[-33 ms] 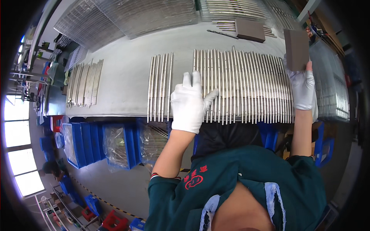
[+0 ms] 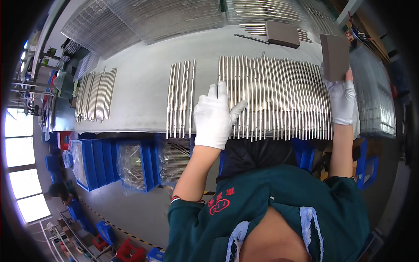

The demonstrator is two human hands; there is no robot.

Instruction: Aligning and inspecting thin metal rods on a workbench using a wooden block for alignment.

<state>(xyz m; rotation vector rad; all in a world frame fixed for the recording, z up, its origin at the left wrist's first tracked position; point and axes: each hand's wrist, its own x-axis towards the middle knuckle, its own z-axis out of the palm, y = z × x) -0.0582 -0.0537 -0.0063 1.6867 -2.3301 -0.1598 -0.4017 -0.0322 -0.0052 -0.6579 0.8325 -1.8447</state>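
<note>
A wide row of slim metal rods lies side by side across the table, their near ends reaching over its front edge. My left hand, in a white glove, rests at the row's left end, its thumb and two fingers stretched out over the rods. Just left of that hand is a small group of similar rods. At the row's right end, my gloved right hand grips a brown rectangular block by its lower end and holds it upright. The fingers behind the block are partly hidden.
Another rod bundle lies on the grey table at left. Toward the back are a second brown block, a drill bit and clear plastic trays. Blue bins stand below the front edge.
The brown block in my right hand has shifted very slightly left. My left hand stays nearly in place on the rods.
</note>
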